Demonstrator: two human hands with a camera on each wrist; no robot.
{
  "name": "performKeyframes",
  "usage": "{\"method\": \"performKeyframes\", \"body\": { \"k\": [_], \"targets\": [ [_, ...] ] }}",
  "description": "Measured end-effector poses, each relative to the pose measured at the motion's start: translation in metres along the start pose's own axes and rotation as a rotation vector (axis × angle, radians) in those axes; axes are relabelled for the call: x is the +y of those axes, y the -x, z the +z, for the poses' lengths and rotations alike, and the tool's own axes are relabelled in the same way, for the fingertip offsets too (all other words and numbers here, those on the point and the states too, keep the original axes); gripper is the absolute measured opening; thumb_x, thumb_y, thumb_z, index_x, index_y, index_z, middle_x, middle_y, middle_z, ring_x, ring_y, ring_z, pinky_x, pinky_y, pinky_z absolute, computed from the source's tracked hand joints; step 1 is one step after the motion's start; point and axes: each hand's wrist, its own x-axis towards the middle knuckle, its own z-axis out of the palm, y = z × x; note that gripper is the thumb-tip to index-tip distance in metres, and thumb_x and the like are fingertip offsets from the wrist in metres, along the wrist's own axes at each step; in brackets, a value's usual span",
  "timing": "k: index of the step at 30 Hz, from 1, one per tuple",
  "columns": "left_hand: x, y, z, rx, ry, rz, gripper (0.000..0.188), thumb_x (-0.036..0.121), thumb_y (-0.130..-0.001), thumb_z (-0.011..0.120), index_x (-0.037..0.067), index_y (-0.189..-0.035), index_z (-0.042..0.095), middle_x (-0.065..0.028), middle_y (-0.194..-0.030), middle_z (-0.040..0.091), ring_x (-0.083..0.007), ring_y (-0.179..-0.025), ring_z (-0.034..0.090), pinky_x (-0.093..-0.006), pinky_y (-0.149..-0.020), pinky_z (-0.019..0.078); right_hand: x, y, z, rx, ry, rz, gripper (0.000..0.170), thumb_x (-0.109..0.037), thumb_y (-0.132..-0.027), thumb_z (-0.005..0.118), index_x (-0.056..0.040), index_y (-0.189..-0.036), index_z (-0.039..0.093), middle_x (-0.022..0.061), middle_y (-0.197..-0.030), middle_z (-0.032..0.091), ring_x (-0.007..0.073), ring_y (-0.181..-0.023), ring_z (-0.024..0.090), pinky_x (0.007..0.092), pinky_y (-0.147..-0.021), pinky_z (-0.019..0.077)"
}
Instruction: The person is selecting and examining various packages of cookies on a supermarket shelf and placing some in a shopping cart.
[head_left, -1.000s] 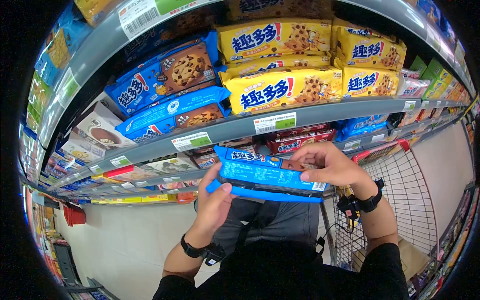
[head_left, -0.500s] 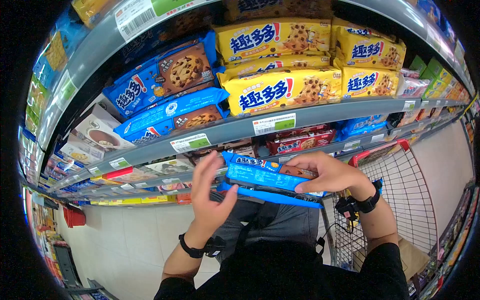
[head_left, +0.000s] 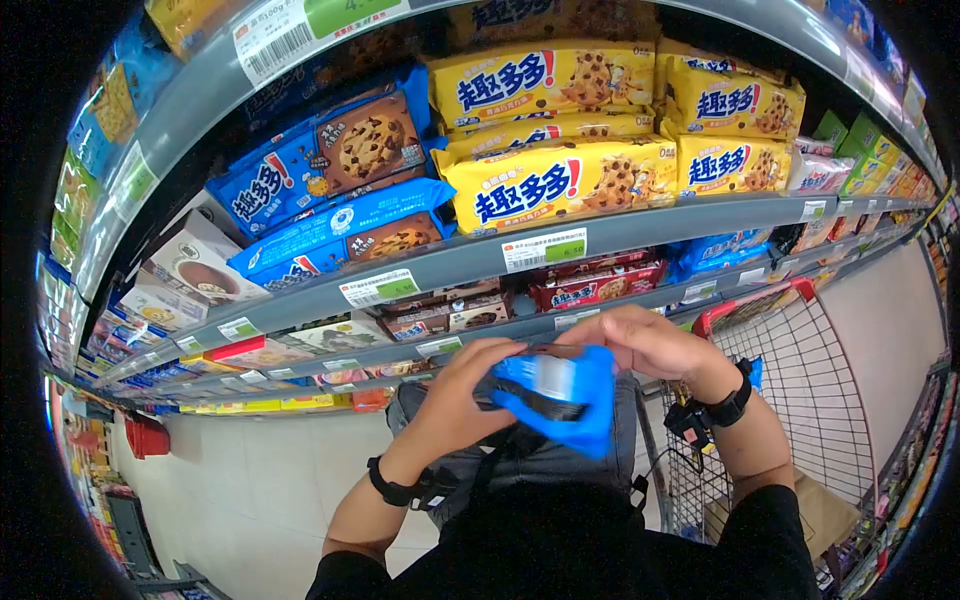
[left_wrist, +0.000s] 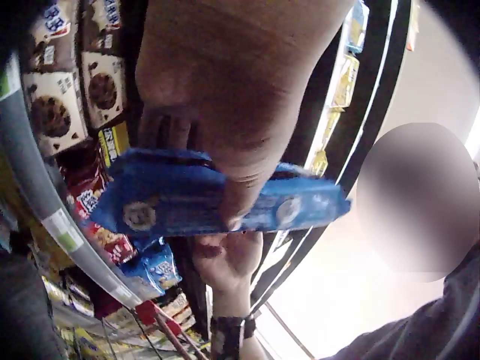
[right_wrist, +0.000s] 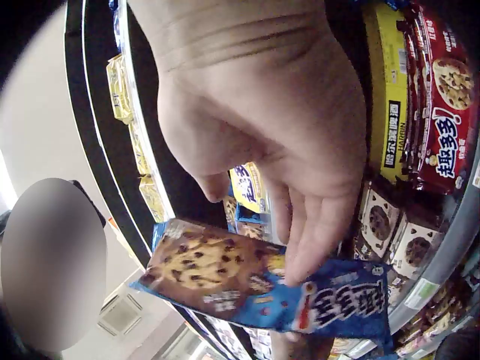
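A blue cookie packet (head_left: 585, 405) is blurred in the head view, one narrow end facing the camera. My left hand (head_left: 452, 400) grips it from the left; in the left wrist view, that hand's thumb lies across the packet (left_wrist: 176, 199). My right hand (head_left: 655, 345) is at the packet's far right side, its thumb and fingers apart. From the right wrist, the brown-and-blue front with a cookie picture shows on the packet (right_wrist: 199, 262), and the fingertips of my right hand (right_wrist: 262, 127) touch that face without curling round it.
Yellow cookie packets (head_left: 565, 185) and blue ones (head_left: 330, 160) fill the shelf ahead. Red packets (head_left: 600, 287) lie on the shelf below. At the right stands a wire shopping cart (head_left: 800, 370) with a red handle; a red basket (head_left: 148, 436) is on the floor at the left.
The packet has turned from lying lengthwise to end-on. My left hand, raised off it half a second ago, has come back and taken hold; my right hand has loosened its grip.
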Motion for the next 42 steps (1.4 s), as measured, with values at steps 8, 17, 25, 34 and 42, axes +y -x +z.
{"method": "performKeyframes", "body": {
  "k": [8,17,25,34,42],
  "targets": [
    [0.004,0.007,0.016,-0.051,0.634,-0.049,0.083,0.017,-0.074,0.082,0.007,-0.143,0.036,-0.0111,-0.141,0.046,-0.0227,-0.128,0.047,-0.0371,-0.109,0.0384,0.008,-0.017,0.022,0.04,0.375,-0.236,0.051,-0.025,-0.084,0.076,0.0004,-0.124,0.056,0.0107,-0.118,0.06,0.0143,-0.109,0.056,0.0285,-0.09,0.0476],
    [-0.039,0.013,0.015,0.087,1.072,0.16,0.089,0.036,-0.076,0.081,0.0,-0.142,0.033,-0.0168,-0.141,0.045,-0.026,-0.127,0.05,-0.0417,-0.105,0.043,-0.057,0.075,0.022,0.514,0.44,-0.263,0.04,-0.014,-0.079,0.079,-0.0007,-0.112,0.062,0.002,-0.102,0.065,0.0083,-0.092,0.061,0.0247,-0.082,0.051],
    [0.035,-0.097,0.07,-0.197,0.8,-0.026,0.076,0.015,-0.09,0.064,0.005,-0.15,0.019,-0.0195,-0.145,0.039,-0.0272,-0.124,0.052,-0.0377,-0.096,0.048,-0.043,0.2,-0.007,0.878,0.443,-0.246,0.039,-0.018,-0.086,0.069,0.0049,-0.116,0.058,0.0066,-0.098,0.066,0.0104,-0.089,0.064,0.0241,-0.079,0.0538],
    [0.047,-0.113,0.111,-0.506,0.556,0.1,0.05,0.014,-0.091,0.063,0.006,-0.136,0.044,-0.0085,-0.138,0.049,-0.0206,-0.125,0.051,-0.0368,-0.101,0.0409,0.073,0.343,-0.081,1.353,0.162,0.092,0.039,-0.027,-0.089,0.064,0.004,-0.112,0.059,0.0058,-0.083,0.066,0.0092,-0.061,0.06,0.0225,-0.049,0.0492],
    [0.056,-0.108,0.063,-0.341,0.397,0.172,0.047,0.01,-0.09,0.062,0.007,-0.134,0.047,-0.0075,-0.138,0.049,-0.0198,-0.125,0.051,-0.0369,-0.101,0.0412,0.204,0.346,-0.165,1.301,-0.041,0.458,0.049,-0.02,-0.081,0.074,-0.0019,-0.122,0.054,0.0115,-0.102,0.065,0.0208,-0.08,0.066,0.0385,-0.064,0.0598]
  ]
}}
